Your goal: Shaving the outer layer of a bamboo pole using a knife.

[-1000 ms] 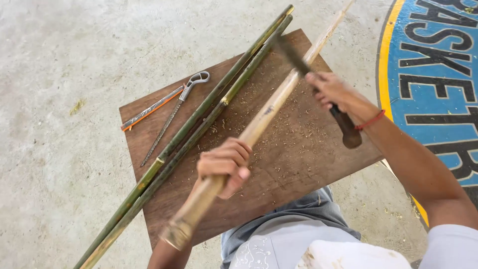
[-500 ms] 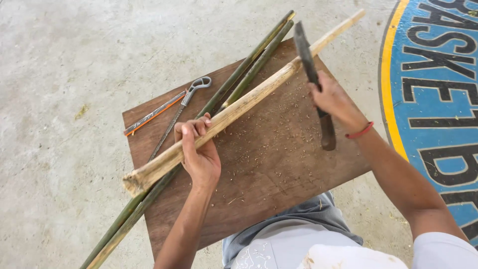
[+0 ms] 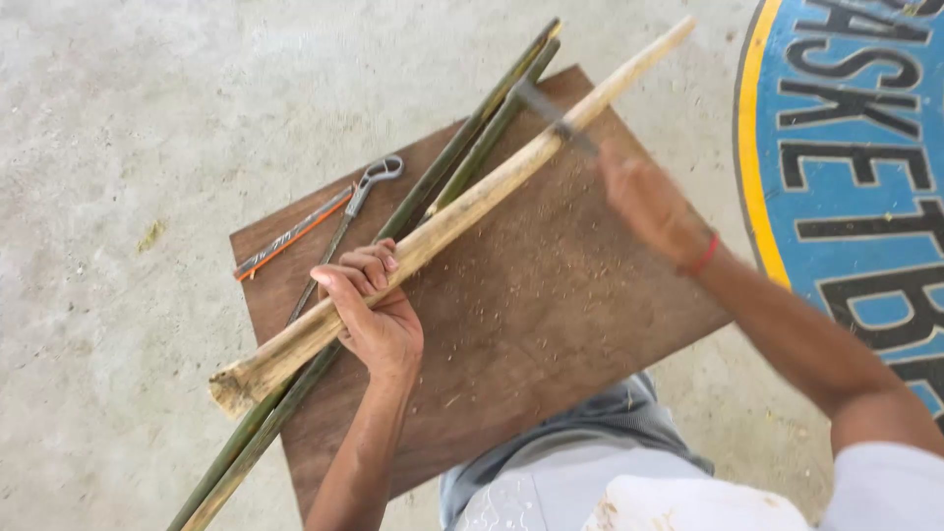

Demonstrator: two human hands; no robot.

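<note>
My left hand [image 3: 369, 310] grips a long pale peeled bamboo pole [image 3: 462, 211] near its thick lower end, holding it slanted across a brown wooden board [image 3: 551, 315]. My right hand [image 3: 649, 202], blurred with motion and wearing a red wrist band, holds a dark-bladed knife [image 3: 551, 116] whose blade meets the pole near its upper part. Two green bamboo strips [image 3: 462, 157] lie under the pole, running from lower left to upper right.
A metal tool with a looped end [image 3: 364, 187] and a thin orange-edged blade [image 3: 290, 234] lie on the board's left corner. Around the board is a grey concrete floor [image 3: 118, 147]. A blue painted floor marking with a yellow edge [image 3: 855, 128] is at right.
The pole has been lowered from steep to nearly flat across the board. My left hand slid toward its thick end. My right hand swung the knife up toward the pole's upper part.
</note>
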